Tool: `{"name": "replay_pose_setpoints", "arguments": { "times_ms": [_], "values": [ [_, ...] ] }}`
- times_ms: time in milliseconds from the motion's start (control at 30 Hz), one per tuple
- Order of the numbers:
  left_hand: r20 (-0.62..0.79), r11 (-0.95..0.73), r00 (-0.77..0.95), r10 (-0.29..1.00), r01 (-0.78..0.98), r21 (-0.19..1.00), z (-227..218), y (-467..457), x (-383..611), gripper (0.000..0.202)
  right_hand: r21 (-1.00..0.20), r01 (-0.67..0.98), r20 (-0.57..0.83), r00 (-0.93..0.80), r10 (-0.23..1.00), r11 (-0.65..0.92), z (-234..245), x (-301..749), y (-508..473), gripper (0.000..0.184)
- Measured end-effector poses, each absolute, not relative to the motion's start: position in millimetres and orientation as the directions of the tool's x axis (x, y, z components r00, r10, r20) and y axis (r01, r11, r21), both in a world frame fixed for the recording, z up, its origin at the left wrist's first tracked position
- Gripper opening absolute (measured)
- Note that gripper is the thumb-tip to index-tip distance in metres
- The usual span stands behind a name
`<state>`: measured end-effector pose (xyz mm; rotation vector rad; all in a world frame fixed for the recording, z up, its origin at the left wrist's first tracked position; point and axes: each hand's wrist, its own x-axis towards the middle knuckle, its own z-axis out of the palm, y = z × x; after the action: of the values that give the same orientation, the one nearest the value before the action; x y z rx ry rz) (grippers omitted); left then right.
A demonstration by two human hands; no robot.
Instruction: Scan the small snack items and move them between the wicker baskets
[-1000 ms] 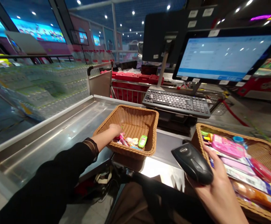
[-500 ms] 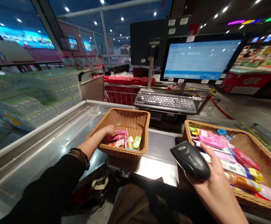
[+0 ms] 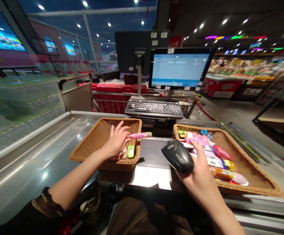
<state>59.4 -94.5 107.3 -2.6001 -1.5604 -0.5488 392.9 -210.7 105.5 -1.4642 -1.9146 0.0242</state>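
Note:
Over the left wicker basket (image 3: 83,148), my left hand (image 3: 116,140) grips a slim pink tube-shaped package (image 3: 140,135) with a green end, which points right past the basket's rim. Below it in that basket lie a green-framed packet (image 3: 130,151) and a few small items, partly hidden by the hand. My right hand (image 3: 198,173) is wrapped round a black handheld barcode scanner (image 3: 178,157), its head toward the left. Behind the scanner, the right wicker basket (image 3: 257,176) holds a pink package (image 3: 197,138), a red package (image 3: 222,152), an orange-brown bottle (image 3: 221,173) and several other goods.
Both baskets stand on a metal checkout counter (image 3: 46,163), with a dark flat plate (image 3: 151,152) between them. Beyond are a keyboard (image 3: 154,108) and a lit monitor (image 3: 178,70). A shopping cart (image 3: 107,103) stands behind the counter, and stacked bottle packs (image 3: 22,94) at left.
My left hand has risen from inside the left basket with the pink tube-shaped package. The scanner stays in my right hand. The view has turned right.

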Motion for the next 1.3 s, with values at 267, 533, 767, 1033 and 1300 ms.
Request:
{"name": "replay_pose_setpoints", "arguments": {
  "times_ms": [267,533,767,1033,1300],
  "values": [
    [0.413,-0.605,0.555,0.723,0.796,-0.009,113,-105,89,0.021,-0.400,0.857,0.532,-0.073,0.843,0.326,106,399,-222,0.049],
    [0.389,-0.619,0.576,0.719,0.785,-0.017,123,-110,101,0.021,-0.447,0.839,0.541,-0.024,0.840,0.311,116,391,-234,0.046],
    [0.402,-0.628,0.581,0.708,0.778,-0.017,123,-108,109,0.021,-0.448,0.836,0.529,-0.038,0.848,0.317,112,403,-234,0.047],
    [0.418,-0.697,0.618,0.666,0.715,0.055,120,-74,181,0.023,-0.547,0.811,0.530,0.147,0.835,0.205,109,447,-246,0.040],
    [0.272,-0.700,0.647,0.713,0.675,0.232,100,-20,308,0.024,-0.602,0.799,0.525,0.386,0.759,0.009,86,537,-268,0.038]
  ]
}}
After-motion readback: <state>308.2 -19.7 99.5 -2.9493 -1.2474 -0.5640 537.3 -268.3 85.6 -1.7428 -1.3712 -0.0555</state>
